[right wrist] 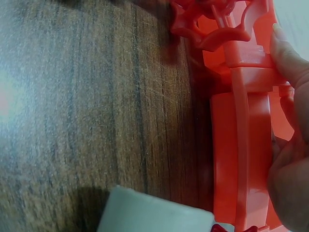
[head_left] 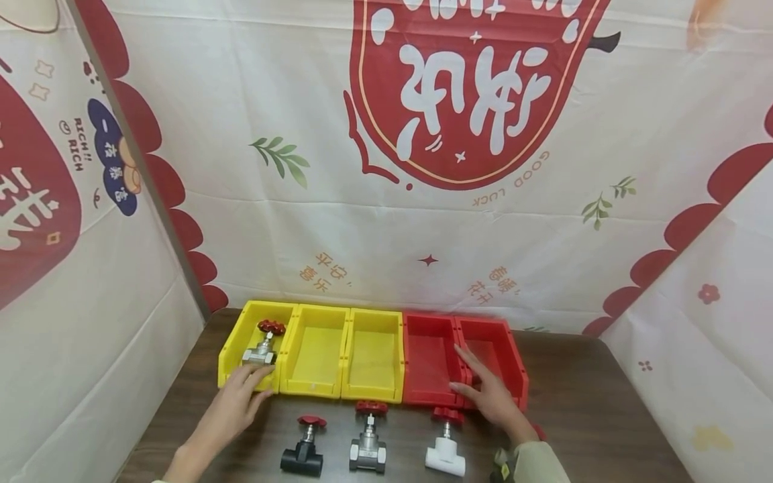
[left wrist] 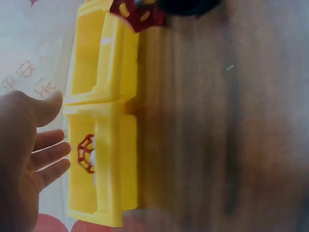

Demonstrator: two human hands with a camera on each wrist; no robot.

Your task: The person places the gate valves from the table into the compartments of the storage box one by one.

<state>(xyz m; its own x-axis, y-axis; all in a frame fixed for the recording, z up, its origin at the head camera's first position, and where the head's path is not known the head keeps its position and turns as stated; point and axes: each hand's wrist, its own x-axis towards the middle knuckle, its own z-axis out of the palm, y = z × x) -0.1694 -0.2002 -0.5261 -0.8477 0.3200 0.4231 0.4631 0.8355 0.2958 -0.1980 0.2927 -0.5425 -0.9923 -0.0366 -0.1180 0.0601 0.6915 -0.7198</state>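
Observation:
In the head view, my left hand (head_left: 237,397) is at the front of the leftmost yellow bin (head_left: 228,359), its fingers loosely extended. Inside that bin lies a metal valve (head_left: 262,350) with a red handwheel. The left wrist view shows nothing between the thumb and fingers. Over the two red bins (head_left: 430,362) is my right hand (head_left: 488,394), thumb and index finger spread apart; it holds nothing, and some of its fingers are hidden. A white valve (head_left: 445,451) with a red handwheel stands left of the right wrist.
A black valve (head_left: 304,449) and another metal valve (head_left: 368,446) stand on the wooden table (head_left: 580,409) before the bins. Two more yellow bins (head_left: 313,355) sit mid-row. A dark object (head_left: 501,466) lies beside the right sleeve. Printed cloth (head_left: 386,228) hangs behind the table and at both sides.

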